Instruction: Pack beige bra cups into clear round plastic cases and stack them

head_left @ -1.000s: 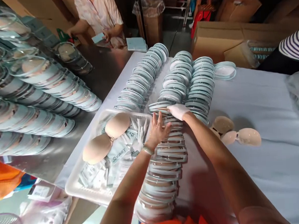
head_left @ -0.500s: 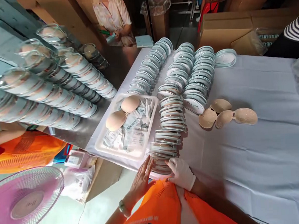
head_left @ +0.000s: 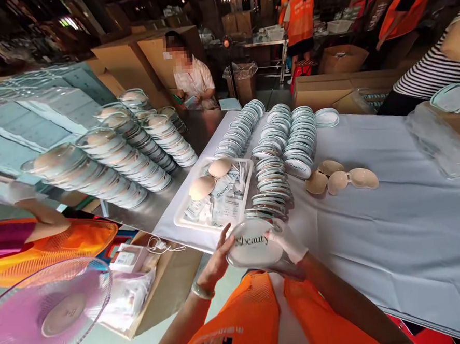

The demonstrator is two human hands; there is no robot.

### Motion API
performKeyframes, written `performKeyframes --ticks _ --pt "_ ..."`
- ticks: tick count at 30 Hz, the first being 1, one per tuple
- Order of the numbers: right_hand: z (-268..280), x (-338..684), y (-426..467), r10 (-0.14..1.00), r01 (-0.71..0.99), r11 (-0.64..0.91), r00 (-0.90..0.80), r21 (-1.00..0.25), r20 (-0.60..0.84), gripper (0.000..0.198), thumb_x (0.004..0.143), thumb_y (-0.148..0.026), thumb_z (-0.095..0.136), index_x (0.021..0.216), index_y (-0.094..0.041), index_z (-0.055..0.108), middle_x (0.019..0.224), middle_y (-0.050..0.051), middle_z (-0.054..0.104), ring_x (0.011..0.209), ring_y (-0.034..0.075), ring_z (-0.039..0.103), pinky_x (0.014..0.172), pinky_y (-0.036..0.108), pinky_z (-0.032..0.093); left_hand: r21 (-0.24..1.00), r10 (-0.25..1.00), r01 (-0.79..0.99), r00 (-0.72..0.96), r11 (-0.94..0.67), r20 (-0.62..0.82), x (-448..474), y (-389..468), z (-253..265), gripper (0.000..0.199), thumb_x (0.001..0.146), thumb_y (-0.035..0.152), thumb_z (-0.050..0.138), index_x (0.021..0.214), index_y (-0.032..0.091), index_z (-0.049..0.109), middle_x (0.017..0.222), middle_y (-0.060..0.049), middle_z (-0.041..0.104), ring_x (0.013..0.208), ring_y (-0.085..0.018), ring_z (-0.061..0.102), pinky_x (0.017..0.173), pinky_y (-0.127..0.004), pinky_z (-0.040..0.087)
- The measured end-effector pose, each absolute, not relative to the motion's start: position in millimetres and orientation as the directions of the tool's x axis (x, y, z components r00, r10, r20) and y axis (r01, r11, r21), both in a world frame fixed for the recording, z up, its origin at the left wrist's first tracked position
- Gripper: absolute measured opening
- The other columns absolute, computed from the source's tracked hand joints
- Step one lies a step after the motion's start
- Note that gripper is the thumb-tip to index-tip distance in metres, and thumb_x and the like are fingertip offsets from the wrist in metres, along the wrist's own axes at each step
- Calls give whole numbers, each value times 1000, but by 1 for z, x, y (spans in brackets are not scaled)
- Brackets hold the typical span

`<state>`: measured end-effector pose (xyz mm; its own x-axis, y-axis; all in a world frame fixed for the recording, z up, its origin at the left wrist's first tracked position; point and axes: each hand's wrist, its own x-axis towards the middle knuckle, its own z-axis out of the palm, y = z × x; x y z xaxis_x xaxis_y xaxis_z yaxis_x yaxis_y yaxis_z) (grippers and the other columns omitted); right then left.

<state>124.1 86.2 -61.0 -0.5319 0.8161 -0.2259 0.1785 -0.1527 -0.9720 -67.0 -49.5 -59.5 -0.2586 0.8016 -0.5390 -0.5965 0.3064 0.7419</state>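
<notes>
While both hands hold it up at the near edge of the white-clothed worktop (head_left: 375, 246), an oval case (head_left: 254, 254) shows its flat face, lettered "beauty", tilted toward the camera. The left grip (head_left: 217, 260), bare with a bracelet at the wrist, grasps the case's left rim; the right grip (head_left: 292, 244), in a white glove, grasps the opposite side.

Just beyond the case, a row of similar cases (head_left: 272, 184) leads away over the cloth. Beside that row, on the left, sits a white tray (head_left: 182, 219) bearing printed packets (head_left: 225, 206) and a joined pair of beige cups (head_left: 202, 188). More beige bra cups (head_left: 363, 178) lie on the right, and three further rows of oval lids (head_left: 237, 130) stand behind.

Left of these, leaning stacks (head_left: 126, 170) of clear-covered cases fill a metal counter (head_left: 152, 210). A purple fan (head_left: 63, 313) is in the lower left corner. Past the far end, a co-worker in a pale shirt (head_left: 199, 80) handles a light-blue piece.
</notes>
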Motion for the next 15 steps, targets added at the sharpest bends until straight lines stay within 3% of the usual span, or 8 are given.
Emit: performKeyframes --ticks 3,6,9,11,13,15 --pt "-40 78 76 789 111 -279 -539 -954 -294 42 73 -52 68 97 -19 61 94 6 70 87 21 64 80 33 53 435 718 -866 -138 246 -682 -69 -66 -57 49 81 47 80 119 21 63 99 -7 74 93 -26 74 96 -47 58" --pt "-32 43 59 702 159 -224 -658 -962 -272 41 79 -58 58 91 -19 60 89 7 67 79 21 62 69 33 52 401 670 -916 -284 22 -685 -77 -72 -56 39 87 43 69 119 20 64 102 -9 77 96 -26 74 92 -45 60" --pt "-27 30 38 795 172 192 -605 -966 50 47 84 -58 58 106 -17 65 112 15 66 99 27 64 84 40 56 457 631 -886 -398 -76 -666 -95 -71 -48 42 86 39 65 122 17 63 103 -11 77 99 -26 74 90 -40 60" --pt "-25 29 22 777 247 504 -549 -828 309 55 82 -57 71 120 -17 66 124 18 62 113 30 62 94 42 55 448 591 -887 -419 -106 -690 -103 -71 -37 42 86 42 63 118 15 65 94 -11 77 92 -26 74 84 -38 61" --pt "-27 28 7 717 365 662 -562 -655 412 60 74 -52 85 121 -19 69 118 16 64 108 31 65 89 40 57 420 539 -896 -427 -143 -726 -103 -71 -25 39 88 44 60 112 14 67 84 -10 75 79 -25 72 71 -35 61" --pt "-31 26 -1 668 444 737 -598 -510 443 52 73 -43 90 116 -19 72 111 14 68 97 27 68 80 36 58 402 504 -893 -447 -203 -739 -97 -70 -13 35 91 42 57 107 14 68 80 -9 73 68 -22 69 58 -31 56"
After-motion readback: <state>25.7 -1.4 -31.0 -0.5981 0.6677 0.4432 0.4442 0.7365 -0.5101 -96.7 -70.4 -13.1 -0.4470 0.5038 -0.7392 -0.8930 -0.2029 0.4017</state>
